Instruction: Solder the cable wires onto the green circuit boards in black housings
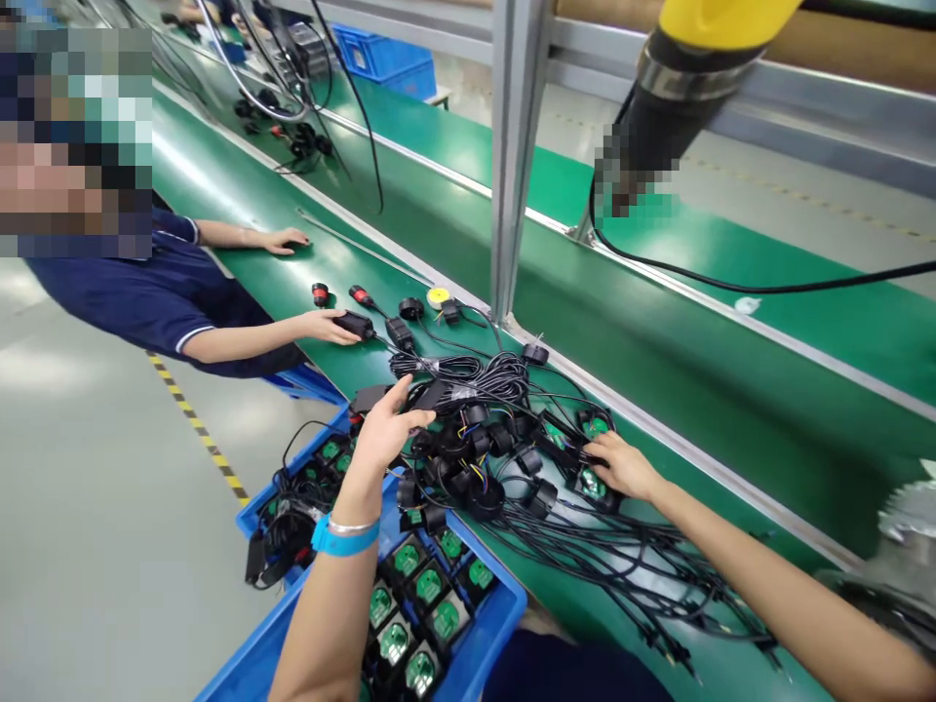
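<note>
My left hand (385,426) is over the near side of a heap of black parts, thumb and index finger apart. Just beyond its fingertips lies a coiled bundle of black cable (504,375). Black round caps (501,439) with thin coloured wires lie to its right. My right hand (623,465) has its fingers curled at the edge of a black housing with a green circuit board (594,482). Another green board (596,427) shows just beyond those fingers. Loose black cables (629,565) with bare ends spread across the bench below my right wrist.
A blue crate (504,609) of black housings with green boards stands against the bench's near edge. A second blue crate (253,512) is left of it. A co-worker's hand (332,327) holds a black box. A yellow and black tool (687,73) hangs overhead, near a metal post (512,166).
</note>
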Demonstrator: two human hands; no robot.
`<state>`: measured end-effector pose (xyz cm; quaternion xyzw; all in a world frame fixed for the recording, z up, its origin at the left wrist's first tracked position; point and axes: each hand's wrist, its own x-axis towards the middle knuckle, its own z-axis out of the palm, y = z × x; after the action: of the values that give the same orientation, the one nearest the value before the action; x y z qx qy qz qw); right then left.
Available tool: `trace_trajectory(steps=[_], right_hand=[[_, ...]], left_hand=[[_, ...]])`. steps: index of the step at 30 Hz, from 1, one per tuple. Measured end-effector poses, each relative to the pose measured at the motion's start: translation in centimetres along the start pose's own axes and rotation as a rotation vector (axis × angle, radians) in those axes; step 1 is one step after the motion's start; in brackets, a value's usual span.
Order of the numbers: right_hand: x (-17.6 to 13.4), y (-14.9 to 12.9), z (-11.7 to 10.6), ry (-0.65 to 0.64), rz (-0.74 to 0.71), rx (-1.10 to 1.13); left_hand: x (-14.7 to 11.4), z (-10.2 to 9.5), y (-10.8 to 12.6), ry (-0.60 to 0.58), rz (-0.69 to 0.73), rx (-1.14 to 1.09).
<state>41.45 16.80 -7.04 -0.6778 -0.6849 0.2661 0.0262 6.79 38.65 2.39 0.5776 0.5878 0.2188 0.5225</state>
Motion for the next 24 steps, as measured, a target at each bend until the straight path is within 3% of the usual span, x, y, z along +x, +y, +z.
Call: trace_trajectory(steps=[3, 7, 13, 18, 24], right_hand=[[0.2, 0.1, -1.3, 0.023, -0.034, 0.05], [0.8, -0.8, -5.1, 0.068, -0.013, 0.068], [3.7, -3.1, -10.6, 0.009, -0.042, 0.082], [3.8, -3.9, -9.9, -0.041, -0.071, 0.072], [1.3, -3.4, -5.9, -0.083, -0.007, 0.058]], left_hand=[[-1.8, 0.5, -0.1, 0.024, -0.048, -0.176], [-3.5, 0.5, -0.9, 0.097, -0.057, -0.665], [-4.5, 0.2, -1.8, 0.138, 0.164, -0.99], [-5.6, 0.7, -2.0, 0.299, 0.467, -0.809], [-5.7, 2.1, -4.0, 0.389, 0.476, -0.402]])
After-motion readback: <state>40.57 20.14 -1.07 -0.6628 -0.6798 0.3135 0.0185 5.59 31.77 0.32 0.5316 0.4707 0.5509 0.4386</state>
